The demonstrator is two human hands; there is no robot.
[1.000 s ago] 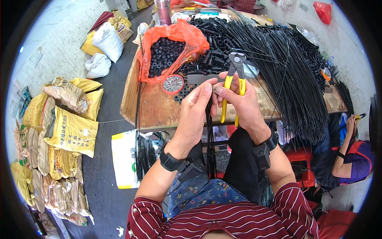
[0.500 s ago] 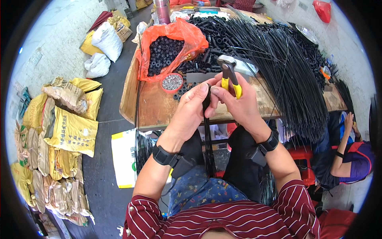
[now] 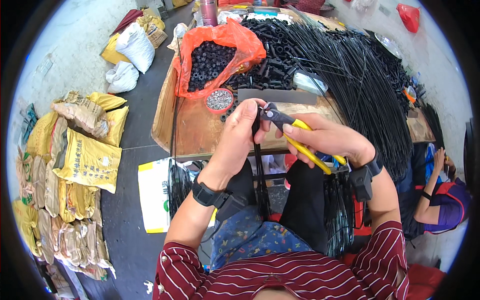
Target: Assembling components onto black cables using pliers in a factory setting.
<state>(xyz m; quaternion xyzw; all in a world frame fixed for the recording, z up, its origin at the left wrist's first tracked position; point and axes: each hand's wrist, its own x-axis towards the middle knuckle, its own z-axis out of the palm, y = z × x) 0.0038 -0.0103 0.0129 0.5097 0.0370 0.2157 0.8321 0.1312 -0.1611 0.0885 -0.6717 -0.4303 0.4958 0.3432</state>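
My left hand (image 3: pixel 240 127) is closed round the upper end of a bundle of thin black cables (image 3: pixel 260 182), which hangs down between my knees to the apron on my lap. In my right hand (image 3: pixel 335 139) is a pair of yellow-handled cutting pliers (image 3: pixel 306 150), gripped by its handles. The pliers' dark head is at the top of the bundle, beside my left fingertips. Whether its jaws touch a cable is too small to tell. Both hands are over the near edge of the wooden table (image 3: pixel 195 131).
On the table are an orange-red plastic bag (image 3: pixel 245 40) of small black parts, a red dish (image 3: pixel 219 100) of small metal pieces, black tubular parts (image 3: pixel 272 75) and a large sheaf of black cables (image 3: pixel 367 110). Packed sacks (image 3: pixel 90 160) are stacked at left; another person (image 3: pixel 442 205) sits at right.
My right hand has turned and moved right. The pliers, earlier pointing up within the hand while its fingers were at the bundle, now have their head at the bundle's top.
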